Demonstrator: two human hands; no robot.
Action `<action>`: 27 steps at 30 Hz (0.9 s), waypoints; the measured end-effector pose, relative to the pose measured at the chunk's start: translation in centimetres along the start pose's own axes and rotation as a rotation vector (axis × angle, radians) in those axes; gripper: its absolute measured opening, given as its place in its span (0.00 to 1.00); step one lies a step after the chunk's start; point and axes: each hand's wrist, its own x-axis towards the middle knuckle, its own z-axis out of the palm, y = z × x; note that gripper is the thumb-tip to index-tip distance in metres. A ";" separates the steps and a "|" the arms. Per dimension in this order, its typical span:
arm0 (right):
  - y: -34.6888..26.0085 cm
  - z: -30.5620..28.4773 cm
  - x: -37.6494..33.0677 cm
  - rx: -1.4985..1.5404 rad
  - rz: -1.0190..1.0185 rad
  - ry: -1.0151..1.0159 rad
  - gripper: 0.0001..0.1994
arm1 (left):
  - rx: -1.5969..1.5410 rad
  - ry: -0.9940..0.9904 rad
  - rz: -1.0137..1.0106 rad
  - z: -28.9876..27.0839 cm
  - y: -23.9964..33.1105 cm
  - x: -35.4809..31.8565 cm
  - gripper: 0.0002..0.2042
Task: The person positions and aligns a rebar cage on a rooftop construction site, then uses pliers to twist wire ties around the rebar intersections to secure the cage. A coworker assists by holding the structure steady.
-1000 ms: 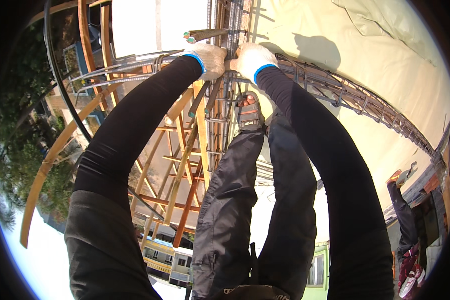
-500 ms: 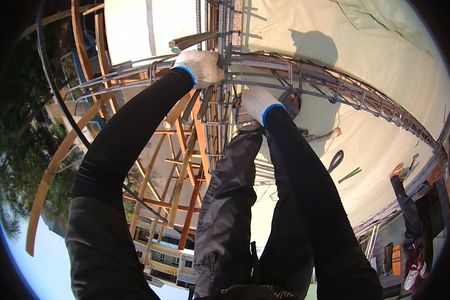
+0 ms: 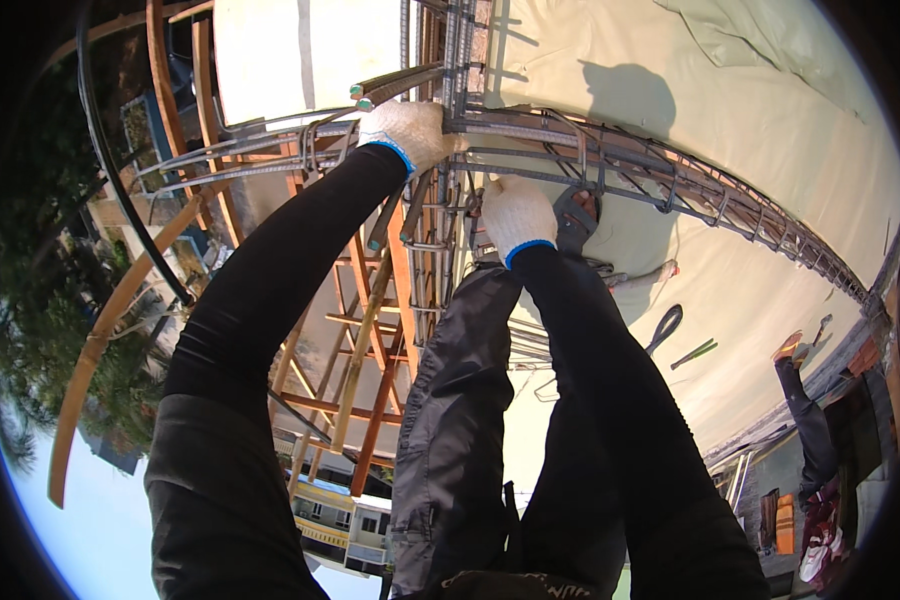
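- The left hand, in a white knit glove with a blue cuff, is wrapped around the steel bars of the rebar cage at the far side of the view, fingers curled closed on the bars.
- The right hand, gloved the same way, sits lower and nearer, just right of the upright bundle of bars. Its fingers are bent in against the steel, but I cannot tell whether they grip a bar or only press on it.
- The cage runs from the far left across to the far right over a pale concrete slab.
- A sandalled foot rests just right of the right hand.
- Wooden scaffolding drops away on the left.
- Another person is at the right edge.
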 end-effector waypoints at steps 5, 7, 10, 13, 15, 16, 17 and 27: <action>-0.3 -1.2 1.5 -0.311 -0.034 -0.022 0.16 | 0.025 0.003 0.042 0.1 -0.2 0.0 0.28; -1.1 -0.7 2.5 -0.404 -0.098 0.045 0.10 | -0.015 0.001 0.006 -0.3 -0.2 -0.1 0.27; -1.2 -0.1 2.2 -0.441 -0.113 0.092 0.10 | -0.021 0.001 0.009 -0.4 -0.1 -0.2 0.21; -2.8 -0.9 0.9 -0.559 -0.167 -0.023 0.10 | -0.017 0.020 0.016 0.3 -1.1 0.2 0.17; -2.5 0.5 1.9 -0.458 -0.172 0.138 0.09 | -0.030 0.031 0.028 0.3 -1.1 0.3 0.17; -3.0 0.4 2.6 -0.433 -0.170 0.142 0.09 | -0.032 0.021 0.022 0.0 -0.8 0.4 0.17; -3.5 0.3 3.2 -0.409 -0.169 0.146 0.09 | -0.033 0.012 0.017 -0.2 -0.6 0.5 0.17; -4.5 2.8 4.7 0.025 0.002 0.173 0.19 | 0.433 -0.155 0.189 -0.9 0.3 2.6 0.16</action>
